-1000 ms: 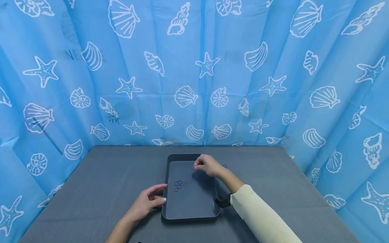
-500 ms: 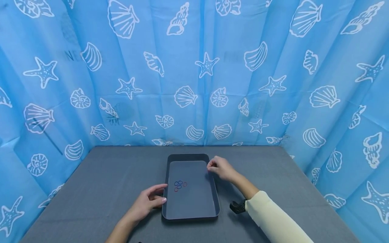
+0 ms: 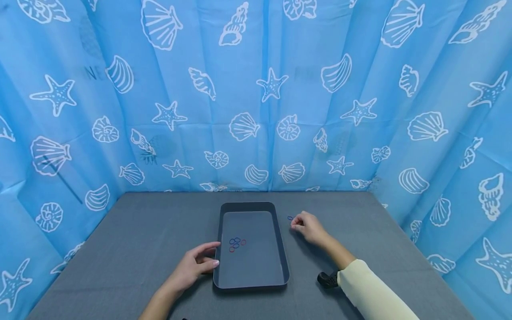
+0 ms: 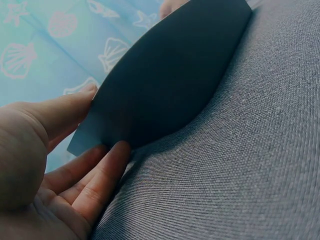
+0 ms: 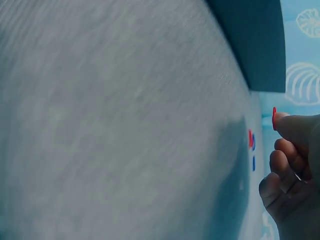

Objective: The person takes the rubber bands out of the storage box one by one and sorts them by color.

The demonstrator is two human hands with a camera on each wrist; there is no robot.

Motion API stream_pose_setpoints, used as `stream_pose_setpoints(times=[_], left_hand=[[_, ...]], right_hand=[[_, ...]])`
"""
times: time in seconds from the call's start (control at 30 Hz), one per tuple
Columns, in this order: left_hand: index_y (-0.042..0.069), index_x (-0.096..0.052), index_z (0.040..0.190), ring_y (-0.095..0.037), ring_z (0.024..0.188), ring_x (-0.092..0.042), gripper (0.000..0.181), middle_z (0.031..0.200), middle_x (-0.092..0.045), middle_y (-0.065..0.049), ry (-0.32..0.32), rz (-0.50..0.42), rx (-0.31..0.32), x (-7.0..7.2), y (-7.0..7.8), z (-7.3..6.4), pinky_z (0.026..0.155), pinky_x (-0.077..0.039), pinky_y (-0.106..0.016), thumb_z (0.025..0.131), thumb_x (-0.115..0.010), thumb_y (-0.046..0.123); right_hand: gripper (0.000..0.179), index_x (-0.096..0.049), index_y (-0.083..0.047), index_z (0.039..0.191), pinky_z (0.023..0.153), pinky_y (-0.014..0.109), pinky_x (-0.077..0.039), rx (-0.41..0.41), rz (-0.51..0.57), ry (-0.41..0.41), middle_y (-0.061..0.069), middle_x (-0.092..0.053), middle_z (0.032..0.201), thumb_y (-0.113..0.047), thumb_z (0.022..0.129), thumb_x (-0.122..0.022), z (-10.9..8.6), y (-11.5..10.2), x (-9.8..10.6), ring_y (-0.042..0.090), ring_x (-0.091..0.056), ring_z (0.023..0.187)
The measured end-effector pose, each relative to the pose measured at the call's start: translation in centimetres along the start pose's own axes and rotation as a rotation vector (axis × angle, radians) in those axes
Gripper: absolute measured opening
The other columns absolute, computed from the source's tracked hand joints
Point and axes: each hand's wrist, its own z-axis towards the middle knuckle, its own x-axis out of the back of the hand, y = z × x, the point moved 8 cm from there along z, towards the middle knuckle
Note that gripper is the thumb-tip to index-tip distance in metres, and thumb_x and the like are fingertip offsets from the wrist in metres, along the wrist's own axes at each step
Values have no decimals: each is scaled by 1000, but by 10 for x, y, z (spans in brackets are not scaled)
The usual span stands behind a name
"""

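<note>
In the head view, a dark rectangular tray (image 3: 252, 275) lies on the table. Inside it sit a few small blue rings (image 3: 236, 246) and red rings (image 3: 232, 250). My left hand (image 3: 195, 263) touches the tray's left side; in the left wrist view its fingertips (image 4: 120, 150) rest against the outer wall. Right of the tray, my right hand (image 3: 310, 227) is over the table. The right wrist view shows it pinching a thin red ring (image 5: 274, 119) at the thumb tip. A blue ring (image 3: 290, 218) lies on the table just left of these fingers.
Beyond the tray in the right wrist view, a red piece (image 5: 250, 138) and a blue piece (image 5: 254, 163) lie on the cloth. A grey cloth (image 3: 168, 222) covers the table. Behind it hangs a blue shell-patterned curtain (image 3: 256, 111).
My right hand has moved from over the tray's far right corner, across its rim, to the table on the right. My left hand and the tray have stayed put.
</note>
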Motion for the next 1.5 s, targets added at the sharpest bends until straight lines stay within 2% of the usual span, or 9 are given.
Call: stream_pose_setpoints(times=[0.23,0.43,0.83,1.17,1.5], left_hand=[[7,-51,140,-27,101,-63,56,135,-50,-25,-12,-7,-13,0,0,0,82,-55,-40,89,-71,21],[7,-50,140,-27,101,-63,57,135,-50,-25,-16,-9,-14,0,0,0,82,-55,-40,89,-72,22],[7,-50,140,-26,101,-63,56,135,-50,-24,-3,4,-1,0,-3,1,82,-55,-41,90,-71,20],[9,-50,141,-26,101,-63,56,136,-50,-23,-5,4,11,0,-5,2,83,-55,-41,90,-70,20],[8,-50,141,-26,101,-63,55,135,-50,-24,-2,-2,15,0,-2,1,83,-55,-41,91,-70,18]], right_hand=[[7,-66,-4,83,64,32,-44,-49,-40,47,3,-53,81,0,88,-68,-3,20,4,16,-50,72],[6,-67,-3,84,65,34,-44,-104,-55,82,4,-54,84,-1,90,-66,-1,29,7,17,-50,73],[7,-68,-4,83,65,36,-44,-174,-109,91,5,-56,84,-5,90,-67,13,41,3,18,-50,72],[9,-67,-5,82,65,37,-44,-230,-169,66,5,-54,84,-8,91,-67,17,43,0,19,-49,71],[4,-69,1,87,67,38,-48,-209,-48,97,9,-61,87,-3,89,-69,22,46,8,22,-56,77]])
